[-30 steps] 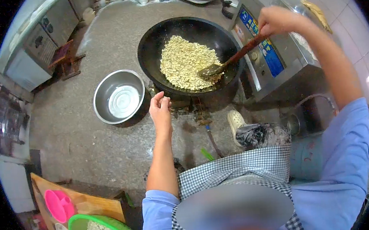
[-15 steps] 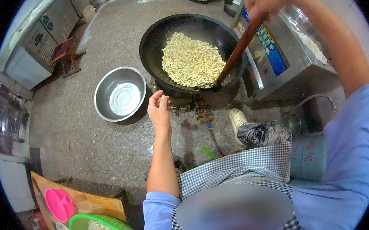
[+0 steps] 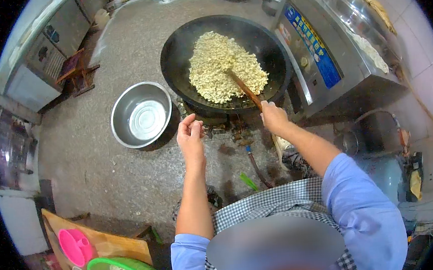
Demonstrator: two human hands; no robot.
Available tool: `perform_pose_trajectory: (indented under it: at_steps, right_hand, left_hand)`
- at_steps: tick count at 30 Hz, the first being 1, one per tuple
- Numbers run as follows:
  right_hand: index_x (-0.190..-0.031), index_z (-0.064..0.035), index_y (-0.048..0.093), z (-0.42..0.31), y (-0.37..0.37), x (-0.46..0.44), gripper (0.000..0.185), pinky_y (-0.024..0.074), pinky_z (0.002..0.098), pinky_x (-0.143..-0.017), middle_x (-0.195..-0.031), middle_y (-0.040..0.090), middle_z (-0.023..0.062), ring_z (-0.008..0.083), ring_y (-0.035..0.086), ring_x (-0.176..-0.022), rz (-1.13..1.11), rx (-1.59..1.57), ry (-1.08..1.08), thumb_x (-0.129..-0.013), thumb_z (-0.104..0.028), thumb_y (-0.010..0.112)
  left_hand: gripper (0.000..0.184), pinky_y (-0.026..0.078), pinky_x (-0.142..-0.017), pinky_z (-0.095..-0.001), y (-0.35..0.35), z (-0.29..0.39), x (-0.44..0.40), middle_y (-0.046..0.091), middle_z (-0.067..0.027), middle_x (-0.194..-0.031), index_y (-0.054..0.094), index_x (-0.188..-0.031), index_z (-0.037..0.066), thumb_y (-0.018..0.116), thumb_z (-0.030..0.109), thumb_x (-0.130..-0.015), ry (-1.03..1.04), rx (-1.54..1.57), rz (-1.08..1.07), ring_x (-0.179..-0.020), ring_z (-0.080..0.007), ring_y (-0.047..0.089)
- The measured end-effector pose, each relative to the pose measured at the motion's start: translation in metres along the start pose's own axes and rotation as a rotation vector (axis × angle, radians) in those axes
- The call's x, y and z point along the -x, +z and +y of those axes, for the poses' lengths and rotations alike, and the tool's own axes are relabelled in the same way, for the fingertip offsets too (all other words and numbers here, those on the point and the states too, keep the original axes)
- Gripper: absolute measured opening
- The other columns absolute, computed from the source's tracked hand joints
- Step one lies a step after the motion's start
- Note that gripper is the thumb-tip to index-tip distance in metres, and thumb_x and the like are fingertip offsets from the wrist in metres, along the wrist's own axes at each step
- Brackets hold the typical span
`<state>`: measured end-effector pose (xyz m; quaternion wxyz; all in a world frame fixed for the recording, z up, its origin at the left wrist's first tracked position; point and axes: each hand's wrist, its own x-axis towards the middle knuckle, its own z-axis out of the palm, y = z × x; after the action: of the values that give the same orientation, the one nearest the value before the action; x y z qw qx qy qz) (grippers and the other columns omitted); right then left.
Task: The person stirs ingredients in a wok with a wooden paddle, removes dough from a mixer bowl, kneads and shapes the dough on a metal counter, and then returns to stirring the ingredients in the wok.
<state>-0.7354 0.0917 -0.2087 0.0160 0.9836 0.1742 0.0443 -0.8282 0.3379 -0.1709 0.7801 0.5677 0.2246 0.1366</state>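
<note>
A large black wok (image 3: 173, 52) holds a heap of small pale-yellow pieces (image 3: 216, 55), their kind too fine to tell. My right hand (image 3: 274, 117) is closed around a wooden-handled stirring tool (image 3: 243, 87) at the wok's near rim. The tool's far end is buried in the heap. My left hand (image 3: 190, 139) hovers by the wok's near left edge, fingers loosely curled and partly apart, with nothing visible in it. Left of that hand, a steel basin (image 3: 145, 117) without contents stands on the floor.
A steel cabinet with a blue panel (image 3: 316, 48) stands close to the wok's right side. A hose (image 3: 258, 167) runs on the floor below it. At lower left, a wooden board (image 3: 129, 246) carries a pink container (image 3: 74, 248) and a green basket (image 3: 97, 266) of pale pieces.
My right hand has come down from high at upper right to the wok's near rim. The tool's end has moved from the right side into the heap's middle. My left hand barely shifted.
</note>
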Motion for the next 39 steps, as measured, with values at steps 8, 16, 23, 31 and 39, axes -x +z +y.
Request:
perform_pose_trajectory:
  at_steps: [8,16,23,31,39]
  right_hand:
    - [-0.08,-0.0089,0.046,0.007,0.014,0.007,0.012,0.0303,0.024,-0.036,-0.056,0.045,-0.0009,0.0083,0.039,-0.042,-0.663,-1.827,0.872,-0.085,-0.012,0.056]
    - [-0.079,-0.0085,0.047,-0.004,0.006,0.062,0.012,0.032,0.025,-0.037,-0.056,0.046,-0.0007,0.0087,0.04,-0.041,-0.415,-1.668,0.683,-0.085,-0.015,0.055]
    - [-0.104,-0.0006,0.044,-0.006,0.052,0.152,0.038,0.0452,0.045,-0.072,-0.085,0.056,0.0224,0.0397,0.057,-0.079,0.007,-0.749,0.525,-0.076,-0.018,0.062]
    - [-0.094,-0.0078,0.045,0.014,0.054,0.156,0.019,0.0363,0.0279,-0.04,-0.062,0.048,0.0027,0.0134,0.046,-0.046,-0.281,-1.572,0.777,-0.084,-0.014,0.059]
    - [-0.087,-0.0135,0.049,0.038,-0.008,0.127,0.016,0.0336,0.0255,-0.035,-0.054,0.045,-0.0023,0.0094,0.043,-0.043,-0.59,-1.967,0.938,-0.084,-0.022,0.062]
  left_hand:
    - [0.027,0.041,-0.064,-0.0219,0.002,-0.001,-0.008,0.06,-0.0028,-0.087,0.054,-0.111,0.003,0.054,0.011,-0.085,-0.007,-0.005,0.008,-0.074,-0.0079,0.053]
    - [0.028,0.042,-0.064,-0.024,-0.002,-0.01,-0.013,0.061,-0.0033,-0.089,0.054,-0.111,0.003,0.055,0.014,-0.085,0.013,-0.064,0.01,-0.076,-0.0102,0.054]
    - [0.028,0.042,-0.064,-0.0234,0.001,-0.006,-0.008,0.06,-0.0029,-0.088,0.054,-0.111,0.003,0.055,0.013,-0.085,0.006,-0.085,0.001,-0.075,-0.0092,0.053]
    - [0.027,0.041,-0.065,-0.0231,0.001,-0.012,-0.011,0.06,-0.0035,-0.089,0.054,-0.11,0.003,0.054,0.013,-0.085,-0.002,-0.087,-0.065,-0.075,-0.009,0.053]
    - [0.028,0.044,-0.066,-0.0254,-0.002,-0.03,-0.02,0.062,-0.0037,-0.089,0.058,-0.106,0.002,0.059,0.018,-0.083,0.075,-0.373,-0.184,-0.077,-0.012,0.057]
